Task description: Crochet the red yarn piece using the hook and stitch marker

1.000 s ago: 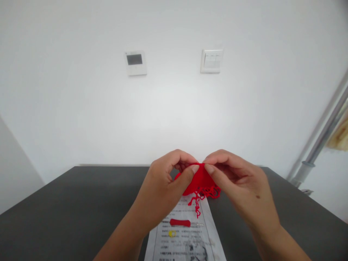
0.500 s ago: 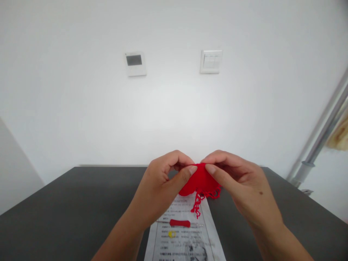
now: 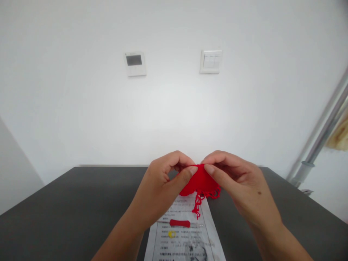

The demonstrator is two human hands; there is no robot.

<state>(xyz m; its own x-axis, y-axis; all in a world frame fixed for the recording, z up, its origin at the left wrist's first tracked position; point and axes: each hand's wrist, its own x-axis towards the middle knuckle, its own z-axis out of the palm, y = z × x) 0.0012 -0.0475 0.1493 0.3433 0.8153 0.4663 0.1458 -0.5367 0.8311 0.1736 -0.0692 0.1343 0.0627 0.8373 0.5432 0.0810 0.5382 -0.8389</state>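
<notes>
A red crocheted piece (image 3: 202,181) is held up above the table between my two hands. My left hand (image 3: 163,185) pinches its top edge between thumb and fingers from the left. From the right, the thumb and forefinger of my right hand (image 3: 241,185) grip the same edge, the two thumbs nearly meeting. Loose curly red yarn (image 3: 197,206) dangles below the piece. Under it, a crochet hook with a red handle (image 3: 179,223) lies crosswise on a printed sheet of paper (image 3: 163,250). Beside the hook is a small yellow item (image 3: 172,234), too blurred to name.
The dark grey table (image 3: 67,217) reaches back to a white wall. A thermostat panel (image 3: 135,64) and a switch plate (image 3: 211,61) are mounted there. At the right runs a grey pole (image 3: 326,127), with something yellowish behind it.
Both hands keep their pinch on the red piece and have barely moved. The thumbs have shifted slightly, and the dangling yarn has swung a little.
</notes>
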